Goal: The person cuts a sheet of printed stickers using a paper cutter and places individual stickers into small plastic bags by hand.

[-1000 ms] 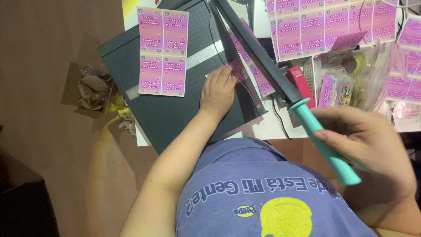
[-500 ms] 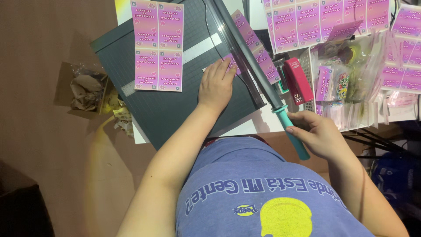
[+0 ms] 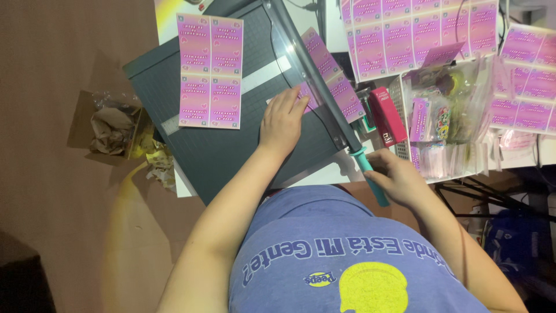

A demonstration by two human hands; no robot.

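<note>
Pressing pink strip (image 3: 324, 75) flat, left hand (image 3: 282, 119) open; right hand (image 3: 397, 177) clamped on teal cutter handle (image 3: 370, 174).

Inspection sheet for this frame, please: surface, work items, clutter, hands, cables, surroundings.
Surface: white table, crowded.
Job's things: grey paper trimmer, blade arm lowered; pink strip under it; four-label pink sheet on the bed.
Clutter: red stapler, bagged stickers, further label sheets.
Hands: left hand flat on the bed; right hand grips the teal handle.
Cables: dark cables at right.
Surroundings: brown floor, box of crumpled paper.
</note>
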